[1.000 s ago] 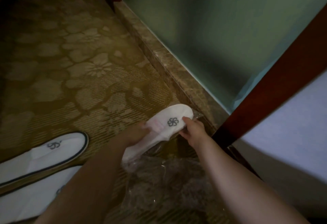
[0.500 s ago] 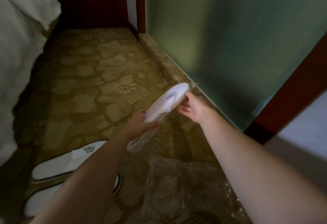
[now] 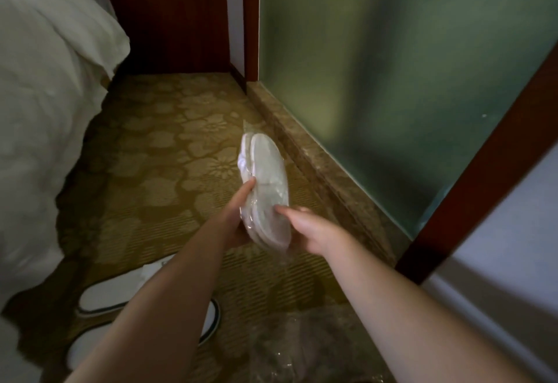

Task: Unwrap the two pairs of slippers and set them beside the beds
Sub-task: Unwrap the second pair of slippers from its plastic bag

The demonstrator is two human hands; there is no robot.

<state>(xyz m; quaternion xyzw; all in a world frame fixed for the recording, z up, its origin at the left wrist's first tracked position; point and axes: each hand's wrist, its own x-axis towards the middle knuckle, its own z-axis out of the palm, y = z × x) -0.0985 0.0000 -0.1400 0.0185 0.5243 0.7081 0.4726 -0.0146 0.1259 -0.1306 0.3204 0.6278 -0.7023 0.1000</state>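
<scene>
A white slipper pair in clear plastic wrap is held upright above the carpet, soles facing me. My left hand grips its left side, index finger stretched up along the edge. My right hand holds the lower right edge with its fingertips. An unwrapped pair of white slippers with dark trim lies on the carpet at the lower left, beside the white bed, partly hidden by my left forearm. An empty crumpled plastic wrapper lies on the floor between my forearms.
A stone sill runs along a frosted green glass wall on the right. Dark wooden furniture stands at the far end. A red-brown door frame crosses the right side. Patterned gold carpet covers the aisle.
The wrapped pair has been lifted off the floor and turned, so the soles now face me instead of the logo. My view has tilted up, bringing the bed into sight.
</scene>
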